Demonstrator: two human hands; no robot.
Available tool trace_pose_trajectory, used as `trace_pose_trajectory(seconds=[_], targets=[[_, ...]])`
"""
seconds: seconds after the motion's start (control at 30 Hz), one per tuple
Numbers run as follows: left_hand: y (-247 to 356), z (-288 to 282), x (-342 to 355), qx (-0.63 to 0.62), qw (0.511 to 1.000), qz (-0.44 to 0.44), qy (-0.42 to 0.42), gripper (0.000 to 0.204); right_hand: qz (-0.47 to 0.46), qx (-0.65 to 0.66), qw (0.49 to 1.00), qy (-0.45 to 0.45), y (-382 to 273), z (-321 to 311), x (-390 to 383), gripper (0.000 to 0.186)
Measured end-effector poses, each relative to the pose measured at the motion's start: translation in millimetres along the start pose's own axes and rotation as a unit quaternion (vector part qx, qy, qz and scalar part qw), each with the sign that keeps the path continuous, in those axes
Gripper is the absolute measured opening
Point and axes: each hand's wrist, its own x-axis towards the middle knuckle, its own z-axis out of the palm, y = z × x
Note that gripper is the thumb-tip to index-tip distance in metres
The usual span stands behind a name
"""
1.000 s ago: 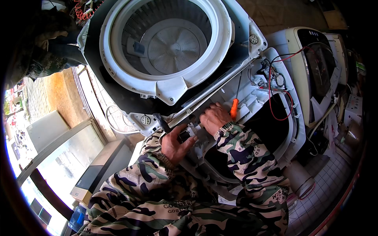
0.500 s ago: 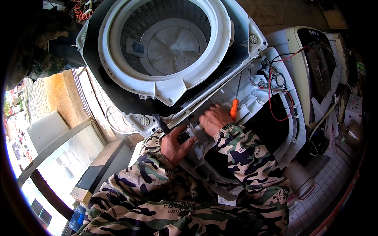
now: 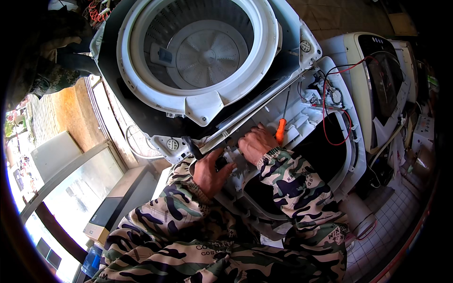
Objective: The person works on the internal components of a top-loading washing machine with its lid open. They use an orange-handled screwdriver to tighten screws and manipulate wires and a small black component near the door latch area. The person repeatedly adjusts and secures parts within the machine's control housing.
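My left hand [image 3: 211, 172] is curled, thumb apart from the bent fingers, around a small white and dark fitting [image 3: 228, 159] at the left end of a washing machine's detached white top panel [image 3: 353, 160]. A thick black hose [image 3: 191, 147] ends beside its fingers. My right hand [image 3: 258, 144] is closed, knuckles up, and reaches down into the panel just right of the fitting. Its fingertips and whatever they grip are hidden. An orange-handled screwdriver [image 3: 281, 132] lies on the panel next to the right hand, its shaft pointing away.
Beyond the panel stands the open washing machine tub [image 3: 207, 56]. Red and black wires [image 3: 323, 108] loop over the panel's right side. Another washing machine [image 3: 377, 85] is at the right. A white cylinder [image 3: 357, 218] stands on the tiled floor, and a blue bottle [image 3: 92, 261] at lower left.
The left hand has turned slightly at the fitting. My right hand stays in nearly the same place, and the screwdriver has not moved.
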Motion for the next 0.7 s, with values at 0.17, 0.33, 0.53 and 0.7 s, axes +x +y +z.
trace_pose_trajectory(seconds=[0.17,0.33,0.53,0.7], targets=[[1.5,-5.1,5.7,-0.001,1.000,0.006,-0.023,0.054,-0.001,-0.013,1.000,0.021,-1.2,3.8,0.4,0.016],[-0.6,-6.9,8.6,0.001,0.998,0.053,-0.022,0.054,-0.014,-0.022,1.000,0.002,-1.3,-2.2,0.3,0.016],[-0.2,-5.2,9.3,-0.003,0.999,0.038,-0.034,0.057,-0.001,-0.020,1.000,-0.020,-1.2,-0.7,3.5,0.016],[-4.7,-1.9,9.2,-0.041,0.998,0.012,-0.038,0.058,0.015,0.023,0.999,-0.024,1.3,-2.3,5.3,0.015]])
